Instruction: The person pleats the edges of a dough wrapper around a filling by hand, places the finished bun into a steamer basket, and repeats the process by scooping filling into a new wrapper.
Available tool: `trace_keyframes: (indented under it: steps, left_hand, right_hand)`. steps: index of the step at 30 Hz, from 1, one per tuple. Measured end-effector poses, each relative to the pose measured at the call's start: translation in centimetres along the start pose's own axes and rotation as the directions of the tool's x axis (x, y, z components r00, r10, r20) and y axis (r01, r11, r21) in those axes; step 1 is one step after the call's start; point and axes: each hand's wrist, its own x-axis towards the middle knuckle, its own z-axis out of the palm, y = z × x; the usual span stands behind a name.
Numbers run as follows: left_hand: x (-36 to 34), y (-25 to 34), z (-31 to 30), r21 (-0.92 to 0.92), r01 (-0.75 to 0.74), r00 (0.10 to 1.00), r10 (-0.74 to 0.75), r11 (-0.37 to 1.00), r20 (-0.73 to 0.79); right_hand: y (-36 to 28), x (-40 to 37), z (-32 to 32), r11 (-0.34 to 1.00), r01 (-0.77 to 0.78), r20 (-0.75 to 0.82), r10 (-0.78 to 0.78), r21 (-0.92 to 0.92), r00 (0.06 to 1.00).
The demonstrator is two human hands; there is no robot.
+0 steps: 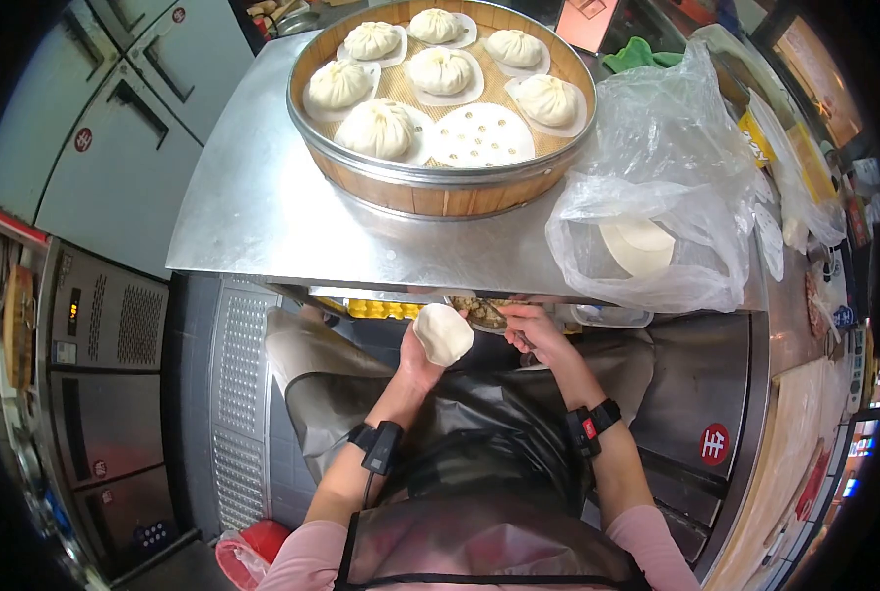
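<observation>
My left hand (418, 366) cups a round, pale dough wrapper (444, 335), its edges curled up slightly. Close beside it, my right hand (539, 333) grips a slim-handled tool whose far end is covered by brown chopped filling (486, 313). The tool's exact shape is hidden under the filling and my fingers. Both hands are just below the front edge of the steel table (253, 212). On the table stands a round bamboo steamer (440, 179) with several pleated buns (376, 131) on paper. A perforated paper liner (483, 135) lies at its front.
A clear plastic bag (647, 148) with dough wrappers (637, 246) lies right of the steamer. Under the table edge are a yellow tray (381, 309) and a clear container (609, 316). Steel cabinets (115, 315) stand left; a red bin (253, 552) is on the floor.
</observation>
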Motion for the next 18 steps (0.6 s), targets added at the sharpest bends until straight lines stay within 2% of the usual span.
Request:
trace_keyframes:
  steps: [4,6,8,9,13,16,17,18]
  left_hand:
    - [-0.2,1.1,0.2,0.020,-0.073,0.993,0.071,0.997,0.094]
    - [0.3,1.7,0.2,0.040,-0.109,0.991,0.105,0.993,0.085]
    - [1.3,2.3,-0.7,-0.067,-0.134,0.983,0.141,0.989,0.114]
    - [0.3,2.3,2.2,0.001,-0.197,0.979,0.197,0.980,-0.047]
    - [1.3,1.8,4.8,0.020,-0.224,0.973,0.225,0.974,-0.042]
    - [1.7,0.5,7.4,-0.035,-0.154,0.988,0.155,0.987,0.020]
    - [2.1,0.1,7.9,-0.034,-0.137,0.988,0.139,0.990,0.070]
    - [2.4,-0.2,8.3,-0.033,-0.137,0.988,0.139,0.990,0.070]
  right_hand:
    - [-0.1,-0.8,-0.4,0.994,-0.024,-0.013,0.026,0.104,1.000]
    - [0.2,-0.9,-0.8,0.991,0.021,-0.017,-0.019,0.135,1.000]
    - [0.5,-1.3,-1.2,0.989,0.040,-0.021,-0.038,0.146,0.999]
    - [0.6,-1.6,-1.2,0.985,0.057,-0.031,-0.053,0.164,0.998]
    - [-0.3,-4.2,-0.4,0.980,0.149,-0.069,-0.141,0.133,0.988]
    - [0.3,-5.1,1.0,0.975,0.216,-0.092,-0.211,0.048,0.973]
    - [1.4,-4.8,1.6,0.915,0.364,-0.165,-0.392,-0.176,0.905]
    - [2.1,-4.6,2.2,0.790,0.466,-0.191,-0.569,-0.399,0.800]
